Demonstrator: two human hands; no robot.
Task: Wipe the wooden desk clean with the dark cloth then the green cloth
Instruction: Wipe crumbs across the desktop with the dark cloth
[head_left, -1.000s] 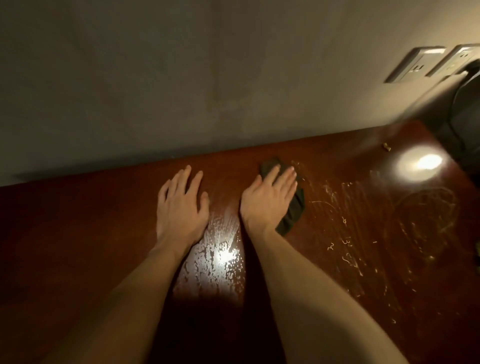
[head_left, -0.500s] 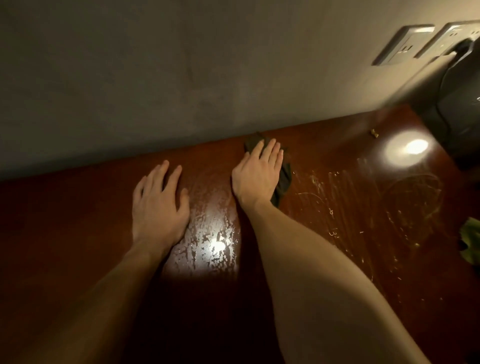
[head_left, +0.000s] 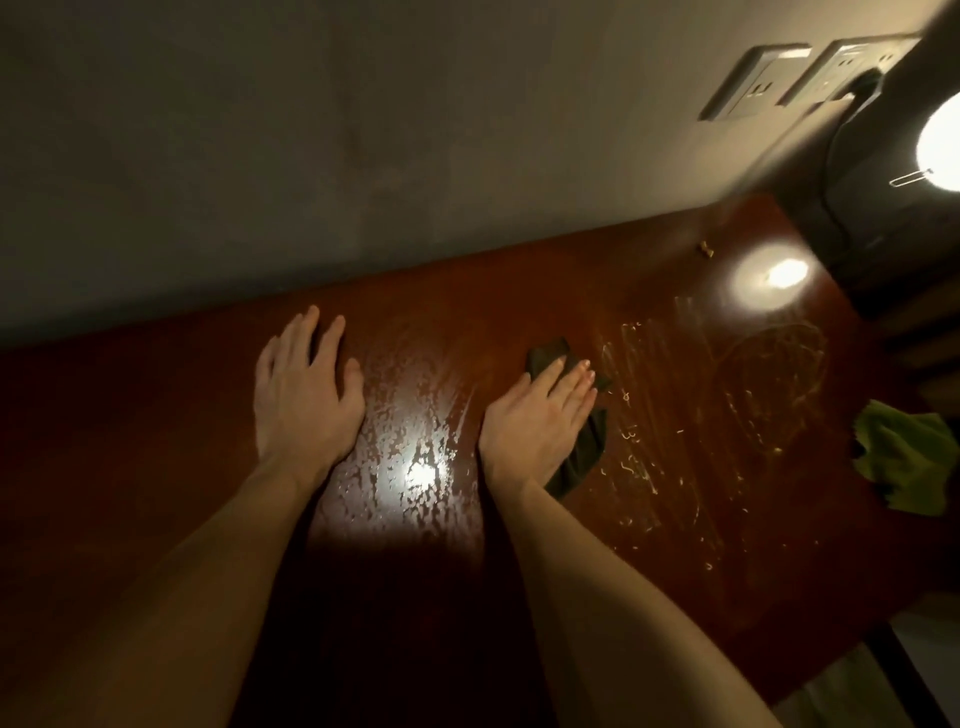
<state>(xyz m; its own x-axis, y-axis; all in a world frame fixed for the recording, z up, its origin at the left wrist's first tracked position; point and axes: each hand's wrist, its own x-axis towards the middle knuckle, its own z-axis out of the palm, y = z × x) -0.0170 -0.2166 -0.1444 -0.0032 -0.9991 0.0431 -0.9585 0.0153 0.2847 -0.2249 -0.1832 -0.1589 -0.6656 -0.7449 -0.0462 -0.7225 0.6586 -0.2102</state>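
The reddish wooden desk (head_left: 156, 415) runs along a grey wall. My right hand (head_left: 535, 421) lies flat with straight fingers on the dark cloth (head_left: 582, 452), pressing it onto the desk near the middle. My left hand (head_left: 304, 395) rests flat and spread on the bare wood to the left. Between the hands the surface is wet and shiny. Pale streaks and crumbs (head_left: 649, 457) cover the wood to the right of the cloth. The green cloth (head_left: 904, 457) lies crumpled at the desk's right edge.
A lit lamp (head_left: 940, 140) glows at the upper right above a dark object (head_left: 893, 223) with a cable. Two wall sockets (head_left: 753, 83) sit on the wall. A small brass-coloured item (head_left: 705, 250) lies near the back right corner.
My right hand has slid the dark cloth back from the wall toward me and slightly right. The view has shifted, bringing the green cloth and lamp into sight. My left hand stays flat.
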